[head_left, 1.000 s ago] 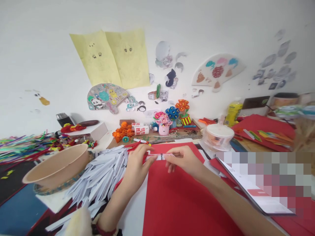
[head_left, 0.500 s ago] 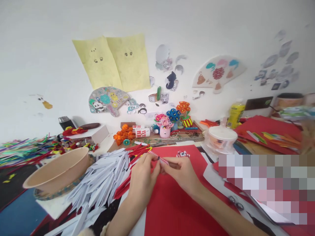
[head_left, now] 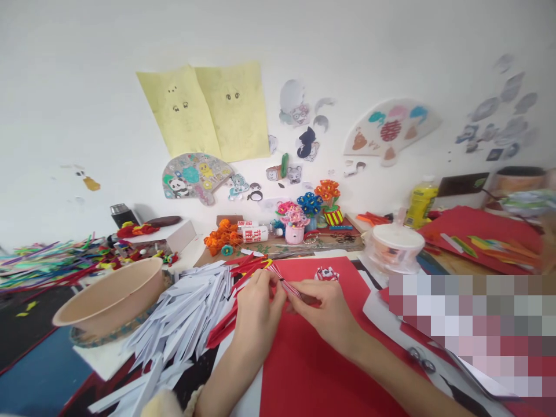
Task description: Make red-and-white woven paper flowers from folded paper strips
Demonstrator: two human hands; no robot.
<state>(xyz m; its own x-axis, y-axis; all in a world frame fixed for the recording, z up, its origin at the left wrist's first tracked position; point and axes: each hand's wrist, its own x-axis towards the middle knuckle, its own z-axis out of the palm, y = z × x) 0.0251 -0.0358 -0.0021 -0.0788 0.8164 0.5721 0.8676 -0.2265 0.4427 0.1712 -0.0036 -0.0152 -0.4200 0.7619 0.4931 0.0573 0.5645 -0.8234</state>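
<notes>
Above the red sheet [head_left: 313,353], both my hands meet at a small red-and-white striped ribbon bow [head_left: 288,286] with a dark band at its middle. My left hand [head_left: 260,304] is closed, thumb and fingers pinching the bow near the band. From the other side, my right hand [head_left: 328,313] pinches the bow's right end between thumb and fingers. A second red-and-white striped bow [head_left: 326,274] lies on the far part of the red sheet. Left of my left hand are folded red strips [head_left: 223,326] and a heap of white paper strips [head_left: 178,315].
A beige oval basin [head_left: 110,295] stands at the left. Pots of craft flowers [head_left: 294,223] line the wall, with a clear round tub [head_left: 394,249] to their right. Scissors [head_left: 421,359] lie at the right, beside a pixelated area.
The view has shifted slightly, so the scene sits a little further right. The striped bow shows more spread loops between my fingers; both hands keep their pinch on it.
</notes>
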